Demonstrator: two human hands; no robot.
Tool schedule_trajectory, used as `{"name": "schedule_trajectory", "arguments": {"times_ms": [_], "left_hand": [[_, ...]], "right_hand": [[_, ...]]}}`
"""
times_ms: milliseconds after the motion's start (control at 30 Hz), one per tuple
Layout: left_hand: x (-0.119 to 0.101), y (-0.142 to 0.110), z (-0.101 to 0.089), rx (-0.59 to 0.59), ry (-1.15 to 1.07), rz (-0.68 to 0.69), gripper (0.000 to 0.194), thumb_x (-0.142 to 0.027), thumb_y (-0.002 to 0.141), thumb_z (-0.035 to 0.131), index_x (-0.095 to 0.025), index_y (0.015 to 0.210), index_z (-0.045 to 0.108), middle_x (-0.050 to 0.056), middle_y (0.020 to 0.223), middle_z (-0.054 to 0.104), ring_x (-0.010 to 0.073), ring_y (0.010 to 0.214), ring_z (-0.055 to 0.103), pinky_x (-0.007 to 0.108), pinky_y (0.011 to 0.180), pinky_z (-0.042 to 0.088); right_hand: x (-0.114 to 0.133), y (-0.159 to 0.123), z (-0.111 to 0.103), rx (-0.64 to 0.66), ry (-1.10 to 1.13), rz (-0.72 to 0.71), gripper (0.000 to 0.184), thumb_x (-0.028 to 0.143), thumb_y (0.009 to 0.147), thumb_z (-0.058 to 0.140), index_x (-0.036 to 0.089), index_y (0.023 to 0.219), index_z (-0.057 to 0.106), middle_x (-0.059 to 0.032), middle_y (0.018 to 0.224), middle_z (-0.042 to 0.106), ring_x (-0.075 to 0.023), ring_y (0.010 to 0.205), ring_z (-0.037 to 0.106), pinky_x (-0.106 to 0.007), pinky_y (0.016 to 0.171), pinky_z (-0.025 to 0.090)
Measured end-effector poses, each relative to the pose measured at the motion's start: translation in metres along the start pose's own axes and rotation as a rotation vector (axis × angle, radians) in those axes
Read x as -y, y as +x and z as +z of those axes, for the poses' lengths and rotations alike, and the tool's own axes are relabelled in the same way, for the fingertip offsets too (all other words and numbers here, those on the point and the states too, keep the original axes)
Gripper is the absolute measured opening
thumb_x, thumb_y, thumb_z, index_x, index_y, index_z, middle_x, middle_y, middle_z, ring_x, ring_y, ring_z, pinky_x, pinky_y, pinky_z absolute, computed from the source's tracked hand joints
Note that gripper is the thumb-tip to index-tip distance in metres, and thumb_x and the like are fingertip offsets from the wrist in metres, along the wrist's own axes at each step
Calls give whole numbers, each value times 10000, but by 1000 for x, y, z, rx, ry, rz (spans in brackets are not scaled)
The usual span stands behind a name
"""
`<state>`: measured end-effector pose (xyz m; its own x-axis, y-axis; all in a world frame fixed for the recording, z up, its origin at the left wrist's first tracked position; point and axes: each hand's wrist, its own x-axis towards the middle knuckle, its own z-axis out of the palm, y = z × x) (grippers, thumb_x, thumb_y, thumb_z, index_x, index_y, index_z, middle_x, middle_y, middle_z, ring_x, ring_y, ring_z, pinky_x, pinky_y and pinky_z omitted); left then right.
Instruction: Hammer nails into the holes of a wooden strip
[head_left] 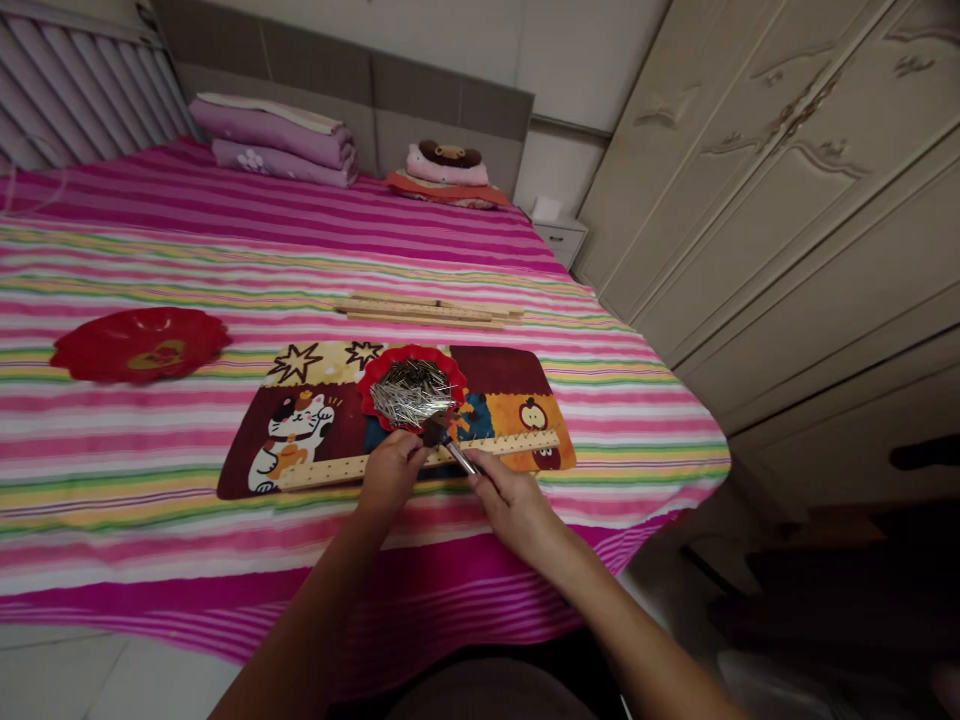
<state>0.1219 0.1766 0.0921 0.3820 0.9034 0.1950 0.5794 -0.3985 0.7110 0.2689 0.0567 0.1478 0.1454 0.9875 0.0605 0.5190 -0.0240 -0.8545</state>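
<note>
A pale wooden strip (330, 472) lies across a patterned mat, with small dark holes or dots along its left part and nails standing along its right part. My right hand (517, 500) is closed around the handle of a hammer (459, 456), whose dark head is over the strip's middle. Just left of that head, my left hand (394, 468) rests at the strip with thumb and fingers pinched together. Whatever is between those fingertips is too small to make out. Directly beyond both hands, a red scalloped dish (365, 388) holds many loose silver and dark nails (411, 398).
The mat (495, 370) lies on a bed with a striped sheet (150, 450). Several wooden strips (427, 312) lie behind it. A red plate (142, 345) is at the left. Folded bedding (277, 140) sits by the headboard, and a wardrobe (787, 200) stands at the right.
</note>
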Motion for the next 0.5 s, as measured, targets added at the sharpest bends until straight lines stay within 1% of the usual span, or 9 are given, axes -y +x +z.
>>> {"name": "schedule_trajectory", "arguments": {"times_ms": [67,167,267,333,400,467,500], "left_hand": [[-1,0,0,5,-14,0,187,-293,769,511,-206,681,651,21,742,632,139,720,576,237,680,415],[-1,-1,0,8,-37,-10,186,-301,763,515,-211,710,669,27,767,651,147,746,591,245,698,432],[0,-2,-5,33,-76,-31,166,-317,735,549,-215,751,679,17,800,663,140,722,599,247,705,454],[0,0,-12,35,-69,-33,187,-321,742,538,-218,795,685,9,809,665,136,705,598,248,706,462],[0,7,-20,-30,0,-21,218,-314,773,502,-216,832,687,16,835,671,149,751,601,259,740,461],[-2,18,-27,-110,121,15,239,-290,800,474,-205,870,686,44,906,678,181,852,598,290,810,450],[-3,25,-29,-127,193,42,245,-269,806,467,-197,888,687,62,945,679,202,901,590,311,841,440]], "right_hand": [[-2,-8,-2,18,25,34,376,293,878,412,187,1201,572,25,581,478,-113,502,414,-220,502,363],[-12,-32,-7,40,86,90,384,342,894,404,208,1215,565,48,543,398,-101,466,342,-208,452,304],[-33,-61,-11,58,134,181,395,397,876,439,226,1199,589,43,551,408,-105,481,358,-213,454,315],[-53,-79,-11,60,199,282,427,452,860,448,223,1187,599,44,533,409,-108,467,367,-218,444,315],[-76,-92,-7,40,290,404,492,521,821,471,209,1182,592,55,502,386,-103,428,349,-214,404,284],[-96,-100,-2,-3,374,519,581,578,765,502,194,1197,562,75,468,358,-89,370,306,-203,349,230],[-104,-102,0,-28,409,568,617,591,746,508,186,1210,541,85,460,354,-80,345,285,-196,326,207]]}}
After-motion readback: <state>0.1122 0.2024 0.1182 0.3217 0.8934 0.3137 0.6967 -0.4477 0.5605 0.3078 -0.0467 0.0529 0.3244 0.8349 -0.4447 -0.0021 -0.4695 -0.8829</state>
